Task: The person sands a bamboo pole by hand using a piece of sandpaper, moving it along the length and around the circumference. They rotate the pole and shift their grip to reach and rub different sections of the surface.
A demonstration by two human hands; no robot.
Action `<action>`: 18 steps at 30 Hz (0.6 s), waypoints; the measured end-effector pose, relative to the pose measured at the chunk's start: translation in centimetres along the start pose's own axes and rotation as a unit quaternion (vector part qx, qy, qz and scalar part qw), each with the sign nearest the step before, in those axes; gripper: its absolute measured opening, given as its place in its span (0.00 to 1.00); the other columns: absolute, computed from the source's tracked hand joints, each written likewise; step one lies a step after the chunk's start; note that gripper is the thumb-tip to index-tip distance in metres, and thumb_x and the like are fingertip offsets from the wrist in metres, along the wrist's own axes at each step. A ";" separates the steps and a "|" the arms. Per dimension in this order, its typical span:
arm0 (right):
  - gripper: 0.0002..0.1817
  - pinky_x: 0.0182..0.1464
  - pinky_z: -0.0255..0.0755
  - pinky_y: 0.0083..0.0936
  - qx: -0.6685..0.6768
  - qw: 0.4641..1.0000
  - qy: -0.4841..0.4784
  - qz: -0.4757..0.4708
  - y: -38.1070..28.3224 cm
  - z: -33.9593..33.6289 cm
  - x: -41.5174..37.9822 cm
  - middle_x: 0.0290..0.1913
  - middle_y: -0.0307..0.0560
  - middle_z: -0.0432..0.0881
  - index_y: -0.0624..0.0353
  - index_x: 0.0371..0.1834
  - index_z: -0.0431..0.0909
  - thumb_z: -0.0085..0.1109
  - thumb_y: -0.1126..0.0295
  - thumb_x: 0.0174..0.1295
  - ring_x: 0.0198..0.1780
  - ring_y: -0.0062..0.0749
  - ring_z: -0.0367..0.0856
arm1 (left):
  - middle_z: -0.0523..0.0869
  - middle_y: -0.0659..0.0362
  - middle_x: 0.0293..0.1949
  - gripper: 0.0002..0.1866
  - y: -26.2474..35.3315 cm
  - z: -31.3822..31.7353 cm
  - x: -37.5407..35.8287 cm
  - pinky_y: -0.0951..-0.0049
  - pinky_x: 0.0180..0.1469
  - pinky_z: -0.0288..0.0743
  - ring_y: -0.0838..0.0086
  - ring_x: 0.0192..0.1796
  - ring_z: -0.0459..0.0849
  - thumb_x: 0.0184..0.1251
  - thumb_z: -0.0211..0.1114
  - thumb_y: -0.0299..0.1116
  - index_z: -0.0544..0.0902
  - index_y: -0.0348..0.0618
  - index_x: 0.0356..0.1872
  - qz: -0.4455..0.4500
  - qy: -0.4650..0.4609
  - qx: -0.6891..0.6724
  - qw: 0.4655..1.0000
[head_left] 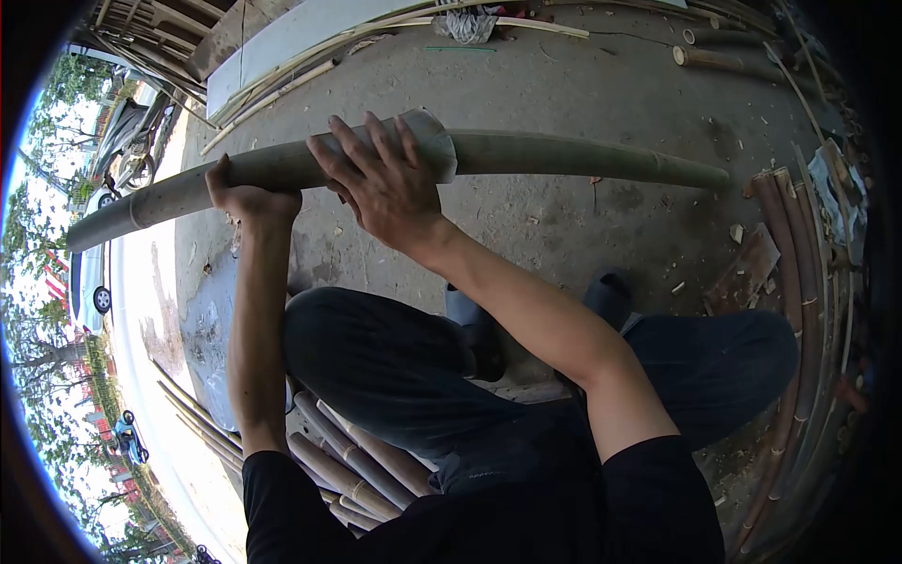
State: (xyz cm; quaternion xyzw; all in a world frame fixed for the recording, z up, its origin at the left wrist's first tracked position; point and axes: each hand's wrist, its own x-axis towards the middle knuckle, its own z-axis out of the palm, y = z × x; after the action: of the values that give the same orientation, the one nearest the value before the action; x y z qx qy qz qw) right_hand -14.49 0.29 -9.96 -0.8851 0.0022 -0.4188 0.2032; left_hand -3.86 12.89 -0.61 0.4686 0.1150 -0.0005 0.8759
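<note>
A long greenish-brown bamboo pole (564, 155) lies crosswise in front of me, its near-left end pointing toward the road. My left hand (252, 199) grips it from below, left of its middle, with the thumb up along the side. Over the pole, a pale grey sheet that looks like sandpaper (436, 141) is bent around the upper surface. My right hand (383, 186) is wrapped over this sheet and presses it onto the bamboo. The palm hides much of the sheet, and its underside is out of sight.
Several bamboo poles (352, 461) lie beside my left leg, and more (789, 254) run along the right. Cut bamboo (723, 62) rests at the far right. A crumpled plastic bag (465, 26) is at the back. Chips litter the concrete floor (545, 85). A road (178, 451) borders the left.
</note>
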 end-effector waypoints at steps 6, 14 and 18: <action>0.29 0.74 0.53 0.54 -0.041 0.999 -0.024 0.027 6.8 -2.8 -5.3 0.72 0.46 0.71 0.37 0.78 0.63 0.51 0.52 0.73 0.70 0.51 0.69 | 0.77 0.54 0.56 0.31 -0.5 -1.1 1.5 0.52 0.72 0.60 0.59 0.61 0.73 0.51 0.64 0.51 0.74 0.48 0.56 -0.004 0.038 -0.023 0.999; 0.21 0.66 0.67 0.44 0.049 0.993 -0.058 0.089 3.6 -3.5 1.2 0.58 0.51 0.85 0.52 0.64 0.79 0.47 0.56 0.76 0.59 0.46 0.81 | 0.76 0.55 0.56 0.32 -0.2 -0.4 0.9 0.54 0.72 0.59 0.61 0.60 0.73 0.48 0.66 0.51 0.75 0.49 0.56 0.014 0.022 -0.041 0.999; 0.21 0.59 0.73 0.43 0.095 0.991 -0.078 0.059 4.2 -3.7 1.0 0.54 0.50 0.87 0.54 0.59 0.82 0.45 0.55 0.78 0.54 0.46 0.85 | 0.76 0.56 0.56 0.34 0.5 -0.4 0.2 0.54 0.72 0.59 0.61 0.61 0.73 0.47 0.66 0.51 0.74 0.50 0.58 -0.023 0.007 -0.052 0.998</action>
State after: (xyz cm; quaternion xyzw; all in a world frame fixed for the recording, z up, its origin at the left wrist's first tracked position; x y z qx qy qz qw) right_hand -15.92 -5.10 -8.66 -0.8900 -0.0015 -0.3341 0.3102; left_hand -3.72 13.53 -0.51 0.4198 0.1317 -0.0115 0.8979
